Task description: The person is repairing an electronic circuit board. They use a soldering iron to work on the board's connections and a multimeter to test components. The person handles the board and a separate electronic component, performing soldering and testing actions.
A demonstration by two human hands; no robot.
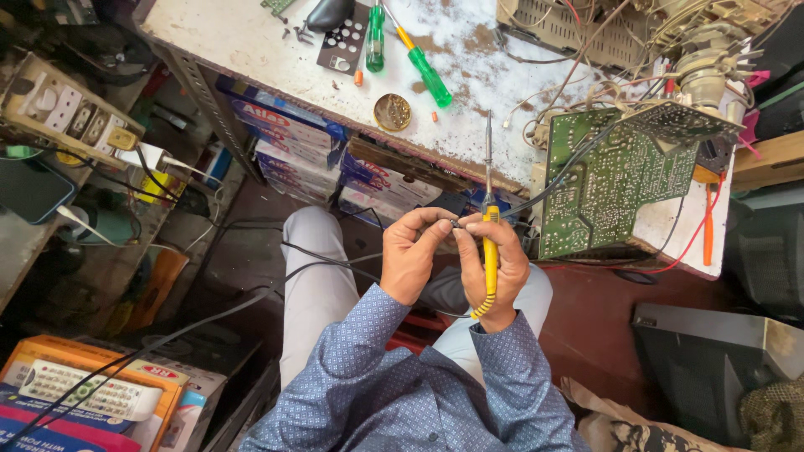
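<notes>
My right hand (500,268) grips a yellow-handled soldering iron (489,251), its metal tip pointing up toward the bench edge. My left hand (412,251) pinches the end of a thin black wire (456,224) between thumb and forefinger, and the right hand's fingertips meet it there. Both hands hover over my lap, just below the workbench. A green circuit board (611,184) stands tilted at the bench's right end, close to the iron's tip.
On the white stained workbench (251,42) lie two green-handled screwdrivers (427,74), a round brass tin (392,111) and a black perforated plate (343,40). Boxes are stacked under it. A power strip (67,105) sits left; a dark television casing (712,368) stands lower right.
</notes>
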